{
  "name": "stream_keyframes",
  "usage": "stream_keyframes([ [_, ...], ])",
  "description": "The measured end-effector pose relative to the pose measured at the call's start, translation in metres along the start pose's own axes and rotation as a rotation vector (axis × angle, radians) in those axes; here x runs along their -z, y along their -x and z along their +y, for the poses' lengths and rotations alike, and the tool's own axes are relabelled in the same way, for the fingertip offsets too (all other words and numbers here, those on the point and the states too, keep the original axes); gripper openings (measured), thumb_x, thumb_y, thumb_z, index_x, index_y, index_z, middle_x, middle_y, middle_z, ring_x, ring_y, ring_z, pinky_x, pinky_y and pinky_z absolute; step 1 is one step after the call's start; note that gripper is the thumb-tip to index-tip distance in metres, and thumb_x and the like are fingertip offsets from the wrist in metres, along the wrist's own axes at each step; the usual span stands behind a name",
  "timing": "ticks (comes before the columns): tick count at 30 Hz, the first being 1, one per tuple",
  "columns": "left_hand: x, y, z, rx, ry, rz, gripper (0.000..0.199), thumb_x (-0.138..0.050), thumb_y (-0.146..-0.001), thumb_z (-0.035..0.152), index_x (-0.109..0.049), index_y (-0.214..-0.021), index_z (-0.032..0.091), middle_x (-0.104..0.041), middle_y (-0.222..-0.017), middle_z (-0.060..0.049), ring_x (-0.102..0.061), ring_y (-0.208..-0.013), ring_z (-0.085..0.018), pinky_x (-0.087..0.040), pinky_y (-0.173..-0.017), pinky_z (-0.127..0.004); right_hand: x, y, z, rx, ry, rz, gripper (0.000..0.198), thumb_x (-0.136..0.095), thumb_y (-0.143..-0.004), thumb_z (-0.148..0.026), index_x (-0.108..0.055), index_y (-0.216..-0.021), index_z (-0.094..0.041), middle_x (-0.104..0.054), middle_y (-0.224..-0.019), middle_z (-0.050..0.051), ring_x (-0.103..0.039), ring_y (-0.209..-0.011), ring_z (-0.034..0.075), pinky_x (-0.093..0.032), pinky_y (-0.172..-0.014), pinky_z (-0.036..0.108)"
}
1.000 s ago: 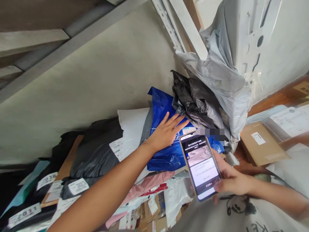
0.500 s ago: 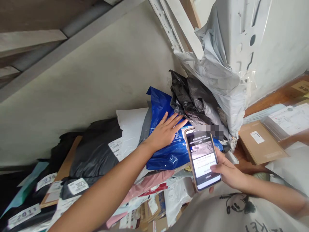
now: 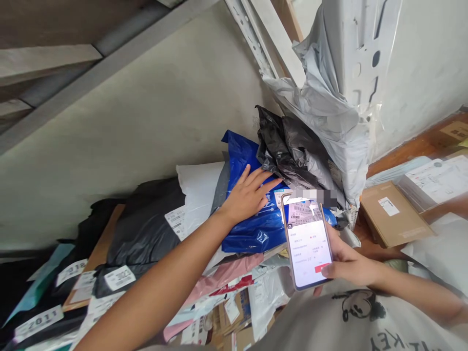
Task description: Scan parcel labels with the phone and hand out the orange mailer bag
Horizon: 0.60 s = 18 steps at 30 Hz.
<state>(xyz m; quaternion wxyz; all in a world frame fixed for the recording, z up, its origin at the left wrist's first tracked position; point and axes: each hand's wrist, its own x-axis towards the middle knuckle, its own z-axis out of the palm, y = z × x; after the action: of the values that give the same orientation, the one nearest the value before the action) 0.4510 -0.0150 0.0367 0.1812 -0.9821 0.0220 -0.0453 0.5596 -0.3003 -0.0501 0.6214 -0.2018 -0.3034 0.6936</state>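
My left hand (image 3: 250, 195) lies with spread fingers on a shiny blue mailing bag (image 3: 252, 239), its fingertips reaching toward a crumpled black mailing bag (image 3: 278, 136) behind. In my right hand (image 3: 345, 261) is a smartphone (image 3: 309, 248), held over the right end of the blue bag. The thumb rests by a red button low on the lit screen. A white label with a barcode shows on the parcel at the phone's top edge, partly hidden by the phone.
Left of the blue bag stand a white mailing bag (image 3: 199, 190) and a large black bag (image 3: 146, 219). A metal shelf post (image 3: 369, 63) wrapped in grey plastic rises at the right. Beyond it lies a brown carton (image 3: 397, 214). More parcels fill the space below.
The phone's screen has switched from a dark pop-up to a white page with a red button. My right thumb has moved lower, and my left hand has shifted slightly left.
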Motion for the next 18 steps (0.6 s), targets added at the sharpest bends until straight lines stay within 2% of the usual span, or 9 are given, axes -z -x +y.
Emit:
stream_keyframes([
  [2, 0.006, -0.005, -0.002, 0.098, 0.019, 0.177, 0.031, -0.058, -0.094, 0.025, -0.065, -0.124, 0.019, -0.058, -0.134, -0.017, -0.048, -0.137, -0.032, -0.036, -0.119, -0.060, -0.001, 0.001, 0.000, 0.018, 0.008, -0.051, 0.102, -0.075, -0.086, -0.034, -0.002, -0.158, -0.037, -0.058, -0.130, 0.008, -0.066, -0.100, 0.021, -0.058, -0.075, 0.034],
  [4, 0.018, -0.015, -0.005, 0.200, 0.065, 0.261, 0.037, -0.064, -0.092, 0.036, -0.061, -0.124, 0.017, -0.054, -0.137, -0.019, -0.046, -0.138, -0.032, -0.039, -0.117, -0.057, 0.000, 0.002, 0.003, 0.042, -0.010, -0.101, 0.107, -0.077, -0.086, -0.034, 0.003, -0.158, -0.039, -0.058, -0.133, 0.008, -0.067, -0.100, 0.019, -0.058, -0.077, 0.033],
  [5, 0.024, -0.022, -0.006, 0.211, 0.093, 0.228, 0.043, -0.067, -0.090, 0.036, -0.057, -0.127, 0.016, -0.055, -0.138, -0.019, -0.048, -0.137, -0.032, -0.040, -0.117, -0.056, 0.000, 0.002, 0.004, 0.052, -0.026, -0.122, 0.111, -0.079, -0.084, -0.033, 0.004, -0.158, -0.040, -0.058, -0.134, 0.007, -0.067, -0.099, 0.018, -0.058, -0.078, 0.032],
  [8, 0.041, -0.038, -0.005, 0.155, 0.119, -0.038, 0.048, -0.073, -0.084, 0.024, -0.056, -0.128, 0.014, -0.065, -0.127, -0.013, -0.060, -0.123, -0.029, -0.042, -0.116, -0.050, 0.002, 0.004, 0.010, 0.051, -0.070, -0.157, 0.122, -0.085, -0.078, -0.028, 0.007, -0.158, -0.042, -0.059, -0.134, 0.006, -0.067, -0.100, 0.017, -0.057, -0.080, 0.031],
  [10, 0.046, -0.041, -0.003, 0.209, 0.068, -0.148, 0.038, -0.073, -0.083, 0.019, -0.061, -0.119, 0.013, -0.069, -0.115, -0.011, -0.066, -0.110, -0.028, -0.051, -0.104, -0.043, 0.004, 0.007, 0.011, 0.042, -0.082, -0.165, 0.123, -0.086, -0.078, -0.026, 0.006, -0.159, -0.043, -0.058, -0.136, 0.007, -0.067, -0.101, 0.018, -0.057, -0.079, 0.031],
  [12, 0.047, -0.035, 0.000, 0.256, 0.004, -0.183, 0.028, -0.069, -0.086, 0.016, -0.065, -0.113, 0.014, -0.071, -0.106, -0.009, -0.069, -0.099, -0.027, -0.056, -0.086, -0.036, 0.005, 0.011, 0.011, 0.044, -0.096, -0.172, 0.119, -0.085, -0.079, -0.026, 0.002, -0.159, -0.043, -0.057, -0.138, 0.008, -0.068, -0.104, 0.019, -0.057, -0.078, 0.030],
  [14, 0.049, -0.022, 0.004, 0.156, -0.045, -0.213, 0.023, -0.063, -0.090, 0.013, -0.069, -0.112, 0.017, -0.070, -0.094, -0.006, -0.069, -0.087, -0.024, -0.054, -0.074, -0.032, 0.007, 0.016, 0.008, 0.061, -0.105, -0.166, 0.116, -0.083, -0.081, -0.025, 0.001, -0.159, -0.043, -0.058, -0.137, 0.007, -0.068, -0.106, 0.019, -0.058, -0.079, 0.029],
  [18, 0.066, 0.008, 0.017, -0.148, -0.097, -0.216, 0.026, -0.055, -0.091, 0.006, -0.076, -0.100, 0.018, -0.063, -0.075, -0.004, -0.063, -0.071, -0.022, -0.052, -0.067, -0.033, 0.012, 0.024, 0.000, 0.103, -0.069, -0.120, 0.117, -0.079, -0.084, -0.024, 0.009, -0.158, -0.044, -0.060, -0.136, 0.005, -0.070, -0.105, 0.018, -0.059, -0.079, 0.028],
])
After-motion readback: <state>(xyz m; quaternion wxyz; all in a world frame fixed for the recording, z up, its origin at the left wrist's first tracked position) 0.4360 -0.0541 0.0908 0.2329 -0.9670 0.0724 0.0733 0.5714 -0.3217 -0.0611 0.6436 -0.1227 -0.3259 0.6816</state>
